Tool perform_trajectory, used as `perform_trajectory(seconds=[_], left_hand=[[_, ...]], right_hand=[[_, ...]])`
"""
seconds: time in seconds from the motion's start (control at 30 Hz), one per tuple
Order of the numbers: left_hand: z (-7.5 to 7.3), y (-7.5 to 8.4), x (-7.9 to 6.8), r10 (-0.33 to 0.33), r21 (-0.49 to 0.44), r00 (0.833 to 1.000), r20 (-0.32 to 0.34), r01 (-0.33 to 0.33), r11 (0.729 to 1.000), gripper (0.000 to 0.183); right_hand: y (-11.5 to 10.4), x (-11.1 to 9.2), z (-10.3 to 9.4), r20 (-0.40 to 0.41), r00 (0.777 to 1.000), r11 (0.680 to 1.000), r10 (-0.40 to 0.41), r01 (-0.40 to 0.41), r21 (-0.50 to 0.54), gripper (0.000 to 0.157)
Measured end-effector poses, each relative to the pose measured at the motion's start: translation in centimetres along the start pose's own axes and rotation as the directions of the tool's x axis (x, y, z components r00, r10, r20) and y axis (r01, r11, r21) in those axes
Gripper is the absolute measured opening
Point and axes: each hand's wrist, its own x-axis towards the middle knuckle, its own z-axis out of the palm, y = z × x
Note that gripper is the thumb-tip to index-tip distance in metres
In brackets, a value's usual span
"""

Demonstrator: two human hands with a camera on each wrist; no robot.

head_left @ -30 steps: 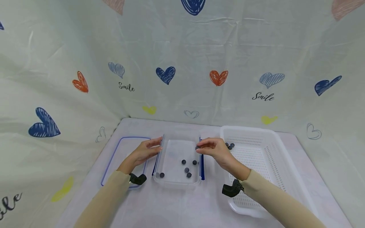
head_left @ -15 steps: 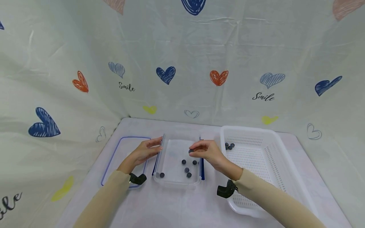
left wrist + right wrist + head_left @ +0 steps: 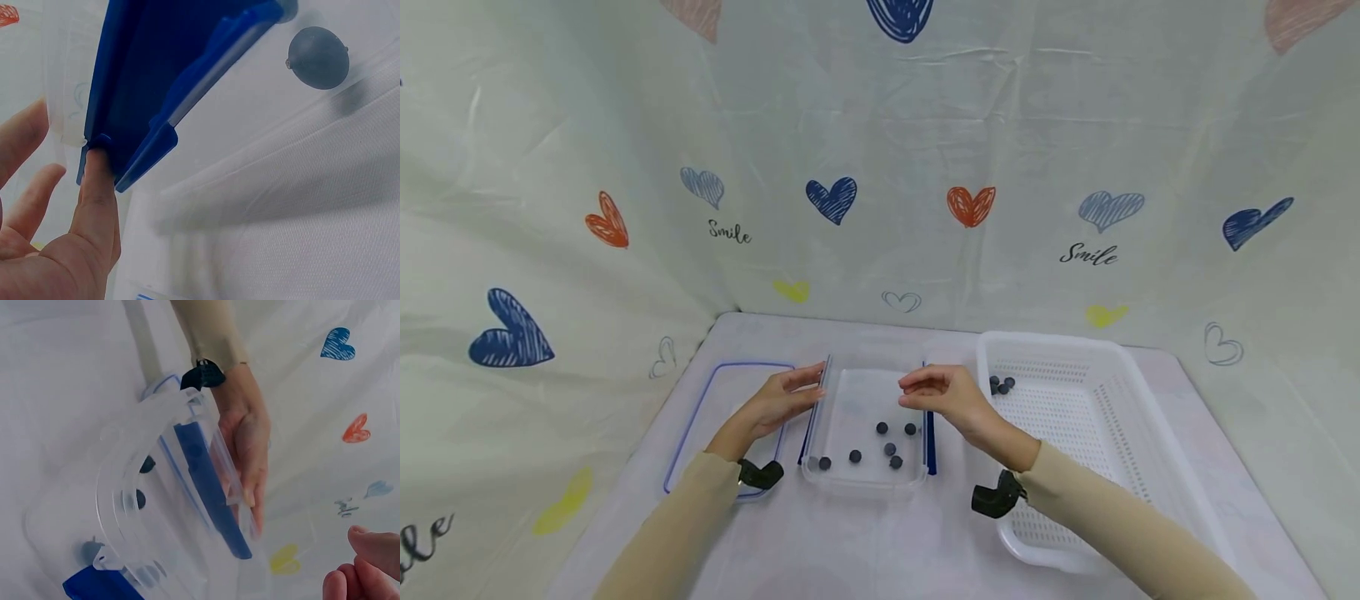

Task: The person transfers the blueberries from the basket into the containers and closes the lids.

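Observation:
My left hand (image 3: 775, 406) rests at the left side of a clear plastic box (image 3: 863, 492), fingers fairly straight. In the left wrist view, one fingertip touches the box's blue side latch (image 3: 140, 94), which hangs down. My right hand (image 3: 953, 402) hovers over the box's right edge. Its thumb (image 3: 375, 547) and fingers are apart and hold nothing. Several dark round balls lie on the box floor, among them a ball (image 3: 855, 457) near the front middle. A ball (image 3: 319, 57) close up is dark grey with a small nub at each end.
A white slotted basket (image 3: 1157, 442) stands on the right, with several more dark balls (image 3: 1003, 388) at its far left corner. Left of the box lies a clear lid with a blue rim (image 3: 752, 363), partly behind my left forearm. A printed curtain (image 3: 895, 250) closes off the back.
My right hand came left over the box from its right edge and let go of a ball, which now lies near the front middle of the box. The left hand stays put.

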Motion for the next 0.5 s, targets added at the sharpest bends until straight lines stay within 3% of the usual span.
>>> perform_trajectory(seconds=[0.23,0.5], left_hand=[[-0.2,-0.1,-0.1,0.002,-0.003,1.0,0.01,-0.002,1.0,0.068],[0.0,0.0,-0.1,0.004,-0.003,1.0,0.01,-0.004,1.0,0.067]], right_hand=[[-0.3,-0.2,-1.9,-0.071,0.997,1.0,-0.011,0.012,0.012,0.032],[-0.5,-0.7,-4.2,-0.159,0.987,0.999,-0.027,0.02,-0.044,0.033]])
